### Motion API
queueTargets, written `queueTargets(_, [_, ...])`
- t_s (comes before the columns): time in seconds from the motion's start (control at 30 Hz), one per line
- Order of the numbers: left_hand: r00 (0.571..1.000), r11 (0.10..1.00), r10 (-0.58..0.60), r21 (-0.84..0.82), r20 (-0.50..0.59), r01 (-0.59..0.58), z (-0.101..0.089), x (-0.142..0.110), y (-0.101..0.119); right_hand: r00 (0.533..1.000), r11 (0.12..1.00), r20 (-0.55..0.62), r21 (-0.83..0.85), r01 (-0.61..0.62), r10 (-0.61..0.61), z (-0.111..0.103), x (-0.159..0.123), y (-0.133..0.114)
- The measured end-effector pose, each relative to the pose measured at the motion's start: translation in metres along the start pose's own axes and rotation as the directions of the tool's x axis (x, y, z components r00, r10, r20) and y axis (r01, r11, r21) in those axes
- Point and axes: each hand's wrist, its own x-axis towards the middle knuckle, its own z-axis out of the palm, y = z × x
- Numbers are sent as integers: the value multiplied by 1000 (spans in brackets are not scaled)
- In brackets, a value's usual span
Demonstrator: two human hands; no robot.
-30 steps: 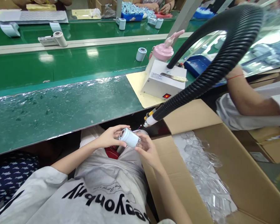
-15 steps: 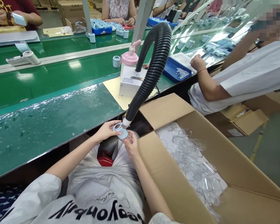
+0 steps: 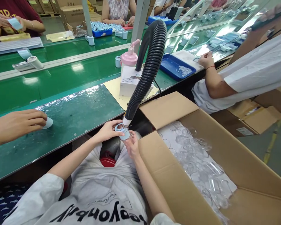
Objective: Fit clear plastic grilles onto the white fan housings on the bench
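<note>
My left hand (image 3: 110, 130) is closed around the upper side of a light-blue round plastic housing (image 3: 124, 133), which is tilted with its ringed opening facing up. Just over that opening is the white end (image 3: 127, 121) of a black corrugated hose (image 3: 149, 72); whether they touch I cannot tell. The fingers of my right hand (image 3: 132, 146) are closed at the housing's lower end, where a clear plastic piece shows in part. Both hands are over my lap, in front of the bench edge.
An open cardboard box (image 3: 163, 162) with clear plastic cups (image 3: 201, 165) stands at my right. A white blower box (image 3: 128, 82) and pink-lidded bottle (image 3: 129, 58) are on the green bench (image 3: 67, 120). At left, another person's hand (image 3: 20, 125) touches a light-blue part (image 3: 48, 123).
Another person's hand has come in from the left with a light-blue part at the bench. My hands keep their hold under the hose; the housing has turned slightly, its opening showing more.
</note>
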Motion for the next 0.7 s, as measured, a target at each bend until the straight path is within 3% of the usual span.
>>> queueTargets(0.33, [1000,1000,12,-11,-3,-12,-3,-13,6,999,998,25,-44,41,-40,4,-8,-4])
queueTargets(0.7, [1000,999,-15,-36,-23,14,-2,-6,3,997,983,-1,-166,74,-76,6,1,-3])
